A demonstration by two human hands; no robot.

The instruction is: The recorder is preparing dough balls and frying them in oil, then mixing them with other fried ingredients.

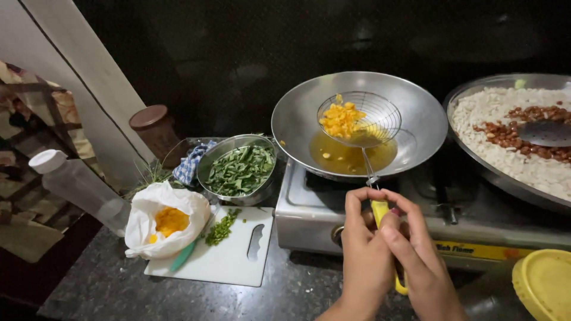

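I hold the wire skimmer [358,122] over the oil in the wok [416,113], yellow fried bits [341,119] draining. Left hand [363,255] and right hand [416,261] both curl fingers tight round its yellow handle [379,209]. Next, I judge, a steady lift clear of the rim.

Shiny steel wok [416,113] w/ wire-mesh skimmer [363,119], yellow plastic handle [379,209]; matt white plastic board [232,255], speckled stone counter [107,285].

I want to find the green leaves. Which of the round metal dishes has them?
The small steel bowl beside the white cutting board. The wok on the stove holds oil, and the wide pan on the right holds puffed rice and peanuts.
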